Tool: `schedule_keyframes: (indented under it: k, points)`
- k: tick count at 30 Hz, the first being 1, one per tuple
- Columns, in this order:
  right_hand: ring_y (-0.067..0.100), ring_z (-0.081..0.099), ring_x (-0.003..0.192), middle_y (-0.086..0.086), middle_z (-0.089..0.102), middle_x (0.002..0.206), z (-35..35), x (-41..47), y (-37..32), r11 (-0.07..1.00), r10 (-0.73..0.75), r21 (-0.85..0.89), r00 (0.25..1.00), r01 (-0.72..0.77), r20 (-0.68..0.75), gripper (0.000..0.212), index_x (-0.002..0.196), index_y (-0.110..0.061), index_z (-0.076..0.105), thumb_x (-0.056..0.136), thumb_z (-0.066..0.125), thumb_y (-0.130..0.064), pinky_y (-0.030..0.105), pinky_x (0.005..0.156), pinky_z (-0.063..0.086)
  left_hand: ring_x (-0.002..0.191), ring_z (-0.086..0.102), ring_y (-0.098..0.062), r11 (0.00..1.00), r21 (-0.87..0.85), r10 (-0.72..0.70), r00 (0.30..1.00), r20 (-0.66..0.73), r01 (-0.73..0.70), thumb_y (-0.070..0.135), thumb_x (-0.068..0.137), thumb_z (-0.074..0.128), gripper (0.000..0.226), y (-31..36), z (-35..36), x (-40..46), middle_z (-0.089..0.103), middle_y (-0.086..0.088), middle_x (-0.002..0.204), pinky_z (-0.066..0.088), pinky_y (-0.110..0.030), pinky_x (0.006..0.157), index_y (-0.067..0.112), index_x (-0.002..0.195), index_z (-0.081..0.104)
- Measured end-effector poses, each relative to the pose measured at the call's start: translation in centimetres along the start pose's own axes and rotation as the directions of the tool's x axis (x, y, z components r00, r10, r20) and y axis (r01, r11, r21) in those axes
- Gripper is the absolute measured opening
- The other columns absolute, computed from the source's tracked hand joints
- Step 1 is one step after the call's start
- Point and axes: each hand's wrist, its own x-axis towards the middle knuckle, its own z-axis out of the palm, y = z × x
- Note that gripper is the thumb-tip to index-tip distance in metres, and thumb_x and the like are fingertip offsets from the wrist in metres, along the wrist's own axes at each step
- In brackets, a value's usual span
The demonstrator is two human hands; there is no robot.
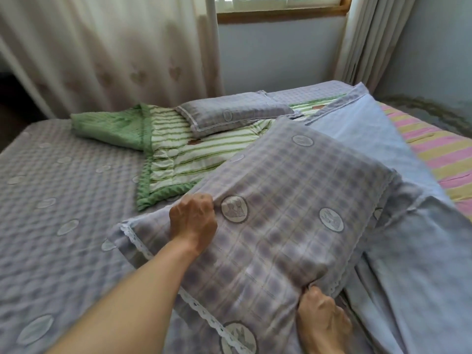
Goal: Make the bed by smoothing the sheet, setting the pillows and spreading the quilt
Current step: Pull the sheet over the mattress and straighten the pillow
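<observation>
A large lilac-checked pillow (288,200) with a lace edge is raised off the bed in front of me. My left hand (192,222) grips its left side, and my right hand (323,325) pinches its lower right edge. A second matching pillow (232,113) lies farther back, on a green-and-white striped quilt (178,159) that lies crumpled across the middle of the bed. The lilac-checked sheet (56,200) covers the left part of the mattress. On the right the sheet (370,139) is folded back, its pale blue underside up.
A pink-and-yellow striped mattress cover (439,154) is bared at the right. Cream curtains (115,47) hang behind the bed on the left, another curtain (365,39) at the right. A window (278,6) sits above a pale blue wall.
</observation>
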Motion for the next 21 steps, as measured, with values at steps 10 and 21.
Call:
schedule_keyframes:
  k: [10,21]
  points:
    - [0.028,0.057,0.117,0.008,0.061,0.127,2.1,-9.9,-4.0,0.955,-0.296,0.017,0.953,0.296,0.058,0.047,0.122,-0.022,0.052,0.1,0.013,-0.036,0.035,0.093,0.041,0.097,0.062,-0.031,0.949,0.186,-0.261,0.965,0.002,0.256,0.015,0.094,0.036,0.025,-10.2,-8.5,-10.9,0.066,-0.008,0.105,0.032,-0.032,0.066,0.013,0.096,0.06]
    - [0.027,0.061,0.11,0.004,0.064,0.119,9.4,-18.6,-13.2,0.818,-0.56,-0.096,0.824,0.567,0.09,0.037,0.116,-0.021,0.055,0.101,0.023,-0.031,0.031,0.086,0.044,0.103,0.062,-0.032,0.763,0.346,-0.597,0.801,0.054,0.546,0.013,0.095,0.03,0.033,-25.9,-12.8,-22.4,0.066,-0.011,0.114,0.044,-0.034,0.078,0.012,0.105,0.061]
